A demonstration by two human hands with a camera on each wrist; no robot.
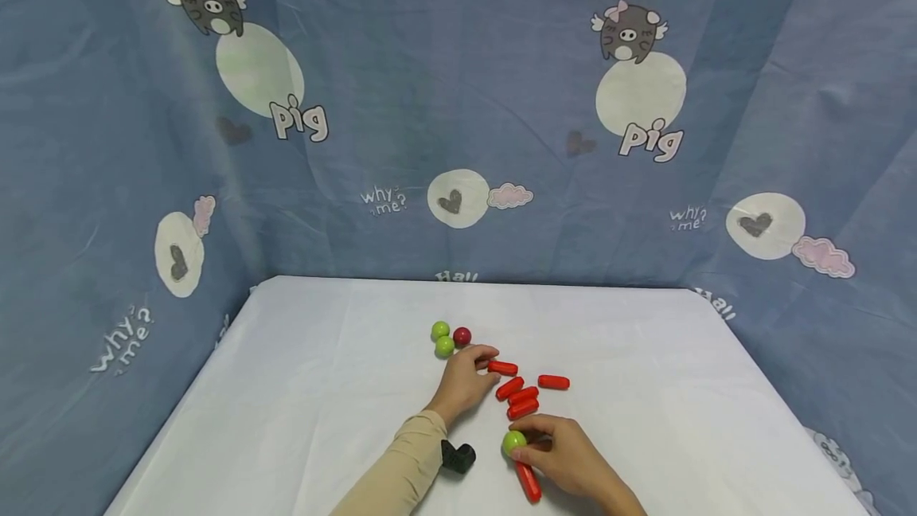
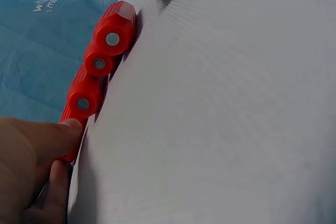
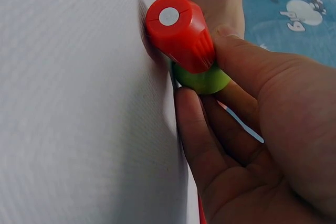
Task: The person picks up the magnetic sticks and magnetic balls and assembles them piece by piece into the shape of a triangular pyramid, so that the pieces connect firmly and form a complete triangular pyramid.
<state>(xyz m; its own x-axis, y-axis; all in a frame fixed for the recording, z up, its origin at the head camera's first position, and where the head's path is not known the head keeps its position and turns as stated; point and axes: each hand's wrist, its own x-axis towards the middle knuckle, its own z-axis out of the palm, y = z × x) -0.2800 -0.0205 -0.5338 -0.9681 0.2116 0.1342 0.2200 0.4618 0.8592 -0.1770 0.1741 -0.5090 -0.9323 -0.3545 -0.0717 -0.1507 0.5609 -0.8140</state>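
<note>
My left hand (image 1: 462, 385) pinches a red magnetic rod (image 1: 504, 368) between thumb and fingers; the left wrist view has the thumb pressed on this rod (image 2: 70, 156). Several more red rods lie just beyond and nearer, three of them in a close row (image 1: 523, 396), with silver discs on their ends. Low in the head view, my right hand (image 1: 569, 452) holds a green ball (image 1: 513, 442) by thumb and fingertips. Against that ball sits the end of another red rod (image 1: 528, 484), which points toward me. Its silver end (image 3: 169, 17) faces the right wrist camera.
Two green balls (image 1: 440, 330) and a dark red ball (image 1: 462, 336) are grouped beyond my left hand. A single red rod (image 1: 554, 382) lies to the right of the row. The white table (image 1: 322, 373) meets a blue printed cloth (image 1: 372, 102) at the back.
</note>
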